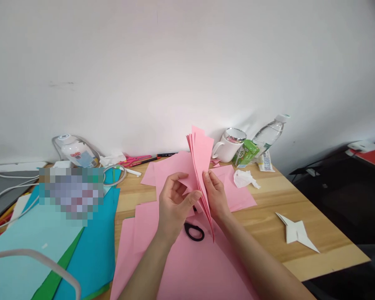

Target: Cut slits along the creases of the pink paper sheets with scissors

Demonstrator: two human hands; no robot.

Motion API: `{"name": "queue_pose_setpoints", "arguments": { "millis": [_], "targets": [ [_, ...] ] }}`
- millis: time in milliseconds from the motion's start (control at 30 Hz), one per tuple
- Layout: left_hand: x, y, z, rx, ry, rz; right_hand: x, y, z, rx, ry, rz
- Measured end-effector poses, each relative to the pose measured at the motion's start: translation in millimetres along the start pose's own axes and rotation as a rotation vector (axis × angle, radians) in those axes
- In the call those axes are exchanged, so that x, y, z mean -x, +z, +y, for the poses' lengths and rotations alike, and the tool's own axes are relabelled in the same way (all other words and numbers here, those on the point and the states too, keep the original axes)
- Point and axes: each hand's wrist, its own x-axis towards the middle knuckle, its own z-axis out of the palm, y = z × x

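A large pink sheet [203, 275] lies nearest, apparently whole, with a black-handled tool [194, 232], probably scissors, on top. Just above it, the stack of pink paper [203, 166] stands on edge between the two hands. The right hand [217, 191] pinches the stack between thumb and fingers; the left hand [176, 204] is loosely open, thumb tip at the stack's near side (whether it presses there, I cannot tell).

The stack is already narrow and gathered, though its edges sit unevenly, so squaring it up looks undone. More pink pieces lie loose beneath and behind, so I judge the work to be partway along. On the right of the table [265, 218] rests a folded white paper star [296, 233], seemingly finished. To the left, the blue sheets [95, 246] look unused.

Farther back, writing is scarce. The white bottle [78, 152] carries red lettering and a pale label, too small to read. White marks show on the green carton [246, 153], also illegible, beside the plain-looking mug [227, 146]. On the clear water bottle [270, 133] I can make out no brand.
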Motion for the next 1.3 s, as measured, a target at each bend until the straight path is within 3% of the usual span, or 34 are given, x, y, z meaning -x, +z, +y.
{"name": "queue_pose_setpoints", "arguments": {
  "millis": [700, 1067, 1300],
  "targets": [
    [2, 3.5, 3, -0.086, 0.013, 0.038, -1, -2, 4, -0.035, 0.017, -0.008],
    [-2, -10.7, 10, -0.089, 0.071, 0.062, -9, -11, 1, -0.002, -0.036, -0.051],
    [-4, -7.8, 15, -0.069, 0.071, 0.211, -19, -21, 8, 0.025, -0.065, -0.056]
  ]
}}
